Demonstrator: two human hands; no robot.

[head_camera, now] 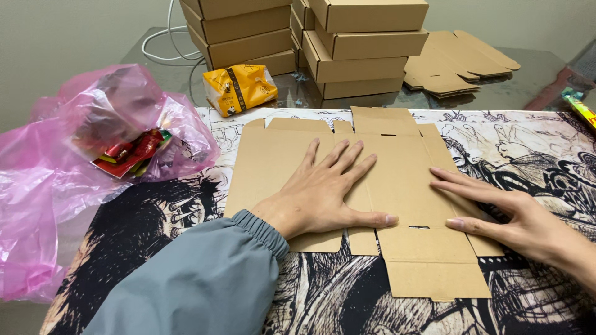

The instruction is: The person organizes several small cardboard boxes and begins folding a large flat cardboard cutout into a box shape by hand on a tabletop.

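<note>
My left hand (pixel 320 198) lies flat, fingers spread, on the unfolded box blank (pixel 397 186) that rests on the black-and-white printed mat (pixel 534 155), while my right hand (pixel 503 214) presses its right panel with fingers straight and close together, gripping nothing. Behind the blank stand stacks of folded boxes (pixel 366 46) and a pile of flat blanks (pixel 456 62), with a yellow packet (pixel 239 88) near them. A pink bag (pixel 81 155) holding red packets sits at the left.
</note>
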